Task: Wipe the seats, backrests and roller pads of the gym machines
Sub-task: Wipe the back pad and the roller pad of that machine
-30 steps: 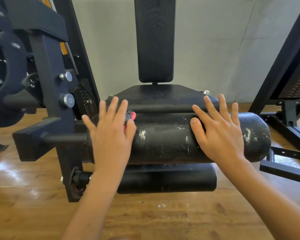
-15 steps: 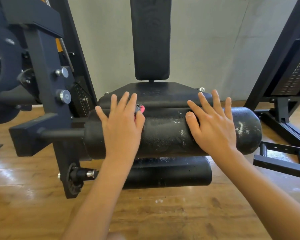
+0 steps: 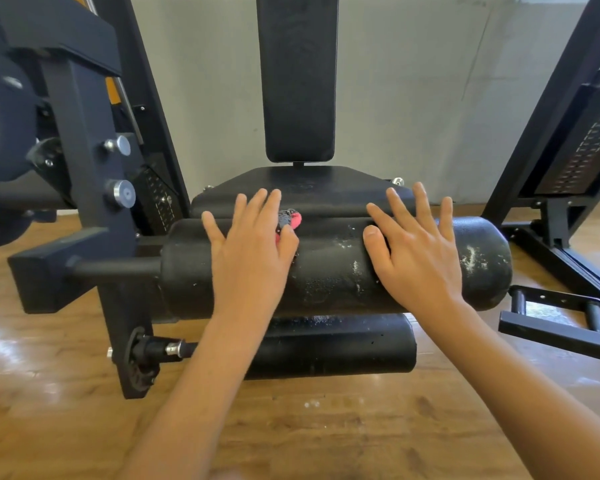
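Note:
A thick black roller pad (image 3: 329, 268) with white scuff marks lies across the front of a gym machine. My left hand (image 3: 250, 251) lies flat on its left half with straight fingers, pressing a small red and black cloth (image 3: 289, 220) that peeks out beside the thumb. My right hand (image 3: 416, 251) rests flat on the right half, fingers spread, holding nothing. Behind the roller are the black seat (image 3: 309, 183) and the upright backrest (image 3: 297, 77). A second, thinner roller pad (image 3: 336, 344) sits lower in front.
The machine's black steel frame (image 3: 84, 161) with knobs and a pivot arm stands at the left. Another machine's frame (image 3: 568, 140) and foot bars (image 3: 561, 317) are at the right. A grey wall is behind, a wooden floor (image 3: 291, 431) below.
My left hand has slid rightwards along the roller with the cloth under it. My right hand has stayed on the right half.

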Demonstrator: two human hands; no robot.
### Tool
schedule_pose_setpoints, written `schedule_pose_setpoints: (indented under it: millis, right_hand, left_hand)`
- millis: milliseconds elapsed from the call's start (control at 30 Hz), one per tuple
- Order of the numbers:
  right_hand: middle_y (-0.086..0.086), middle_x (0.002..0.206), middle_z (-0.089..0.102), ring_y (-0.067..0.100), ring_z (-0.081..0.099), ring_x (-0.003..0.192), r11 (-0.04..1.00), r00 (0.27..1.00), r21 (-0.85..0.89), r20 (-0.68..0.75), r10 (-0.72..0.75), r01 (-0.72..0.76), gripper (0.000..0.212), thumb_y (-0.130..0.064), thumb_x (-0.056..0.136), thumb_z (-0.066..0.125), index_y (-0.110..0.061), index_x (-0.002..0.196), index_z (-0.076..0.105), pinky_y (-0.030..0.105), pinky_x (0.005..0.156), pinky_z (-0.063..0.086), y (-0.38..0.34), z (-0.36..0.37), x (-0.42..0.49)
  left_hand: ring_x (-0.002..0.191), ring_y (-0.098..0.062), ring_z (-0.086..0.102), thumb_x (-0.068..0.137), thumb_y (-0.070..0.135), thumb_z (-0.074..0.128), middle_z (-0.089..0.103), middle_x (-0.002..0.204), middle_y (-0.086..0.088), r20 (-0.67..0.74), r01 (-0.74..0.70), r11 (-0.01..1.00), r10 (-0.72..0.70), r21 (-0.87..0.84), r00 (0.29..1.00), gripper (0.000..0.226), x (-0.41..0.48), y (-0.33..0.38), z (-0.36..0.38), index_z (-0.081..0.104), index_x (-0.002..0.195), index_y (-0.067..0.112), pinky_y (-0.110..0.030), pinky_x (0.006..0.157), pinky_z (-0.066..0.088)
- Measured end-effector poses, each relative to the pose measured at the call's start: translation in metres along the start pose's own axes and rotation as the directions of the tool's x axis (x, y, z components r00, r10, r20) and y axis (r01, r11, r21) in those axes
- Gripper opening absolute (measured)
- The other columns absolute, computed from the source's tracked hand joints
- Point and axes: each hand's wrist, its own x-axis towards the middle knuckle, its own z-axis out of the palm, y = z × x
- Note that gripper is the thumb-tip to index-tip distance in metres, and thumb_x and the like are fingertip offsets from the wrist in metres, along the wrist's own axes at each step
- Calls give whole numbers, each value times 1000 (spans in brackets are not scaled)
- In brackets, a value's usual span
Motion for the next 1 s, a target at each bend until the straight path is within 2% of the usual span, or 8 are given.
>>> schedule_pose_setpoints:
  millis: [67, 167, 233, 433, 567, 700, 833, 1000]
  right_hand:
    - [3, 165, 34, 31, 10, 158, 1000, 1000, -2, -2, 0, 0, 62, -53, 106, 15, -28, 151, 50, 52, 125, -8, 0, 1, 0]
    - [4, 164, 35, 31, 11, 158, 1000, 1000, 7, -15, -9, 9, 61, -52, 106, 16, -28, 150, 51, 51, 125, -8, 1, 2, 0]
    - [4, 164, 36, 32, 12, 157, 1000, 1000, 4, -20, -3, 3, 61, -52, 106, 17, -27, 149, 52, 52, 125, -7, 0, 2, 0]
    - [4, 164, 36, 32, 13, 157, 1000, 1000, 2, -16, -3, 3, 59, -51, 106, 19, -27, 149, 52, 53, 125, -6, 1, 3, 0]
    - [4, 163, 37, 32, 13, 157, 1000, 1000, 11, -21, -8, 8, 59, -51, 107, 20, -27, 149, 52, 52, 125, -7, 2, 5, -1]
    - [4, 162, 39, 33, 14, 157, 1000, 999, 8, -42, -9, 10, 56, -49, 107, 22, -26, 148, 54, 55, 126, -2, 1, 4, -1]
    - [4, 161, 41, 33, 16, 157, 1000, 999, 5, -49, -4, 5, 56, -49, 107, 23, -25, 147, 55, 56, 126, 1, 1, 5, -1]
    - [5, 162, 40, 32, 14, 157, 1000, 999, 12, -36, 1, -1, 58, -50, 107, 21, -26, 147, 54, 58, 126, 3, 1, 4, -1]
  left_hand:
    - [154, -19, 24, 106, 36, 35, 35, 164, 3, -19, 42, 999, -42, 8, 999, 52, 2, -20, -10, 34, 157, 24, -50, 119, -11]
    - [154, -25, 24, 107, 32, 38, 38, 162, -3, -42, 148, 988, -146, 49, 988, 52, 7, -47, -24, 36, 157, 19, -55, 123, -6]
    - [154, -28, 25, 105, 32, 35, 39, 162, -6, -32, 158, 985, -156, 69, 987, 54, 11, -42, -23, 38, 157, 17, -55, 124, -3]
    - [155, -28, 25, 106, 35, 33, 39, 162, -4, 26, 19, 1000, -20, 19, 999, 54, 10, 15, 5, 38, 157, 19, -52, 123, -5]
    - [155, -23, 24, 106, 34, 41, 37, 163, -2, 24, 65, 998, -66, 13, 998, 53, 12, -3, -2, 37, 157, 21, -51, 122, -10]
    - [153, -27, 28, 106, 30, 43, 41, 160, -5, 7, 108, 993, -108, 44, 994, 52, 14, -1, -4, 40, 155, 17, -54, 125, -1]
    - [150, -26, 34, 102, 34, 34, 47, 156, -4, 22, 19, 1000, -20, 8, 1000, 55, 8, 27, 8, 44, 153, 16, -54, 125, 7]
    - [154, -22, 27, 105, 34, 40, 40, 161, 0, 49, -3, 1000, 3, -10, 999, 52, 11, 24, 10, 41, 155, 21, -46, 120, -10]
